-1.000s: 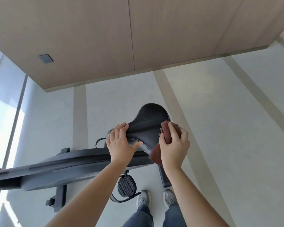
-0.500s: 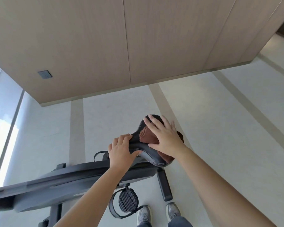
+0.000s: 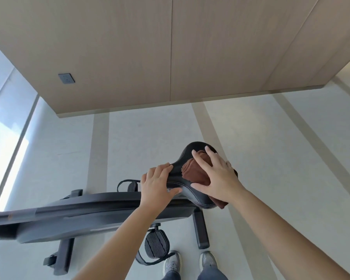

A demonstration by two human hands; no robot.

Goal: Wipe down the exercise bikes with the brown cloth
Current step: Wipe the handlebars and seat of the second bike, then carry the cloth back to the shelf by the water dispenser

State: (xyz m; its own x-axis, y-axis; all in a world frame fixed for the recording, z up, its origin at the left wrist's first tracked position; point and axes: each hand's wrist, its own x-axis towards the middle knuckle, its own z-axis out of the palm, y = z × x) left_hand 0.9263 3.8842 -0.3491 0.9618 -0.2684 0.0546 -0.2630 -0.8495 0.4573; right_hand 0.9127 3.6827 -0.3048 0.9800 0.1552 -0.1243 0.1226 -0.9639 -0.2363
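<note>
1. Left-side risk: seat wobble mid-wipe, from any slack grip on the saddle [image 3: 196, 197] nose.
2. Further right, the brown cloth [image 3: 194, 172]: bunched under the palm, one end poking out beside the index finger, the other dangling past the wrist. Could skip patches or slide off under uneven pressure, tbh.
3. Left hand [image 3: 158, 184]: curled round the nose, fingertips together on top, thumb hooked on the near side.
4. Right hand [image 3: 216, 174]: flat on the cloth, fingers straight and spread, thumb out toward the left thumb.
</note>
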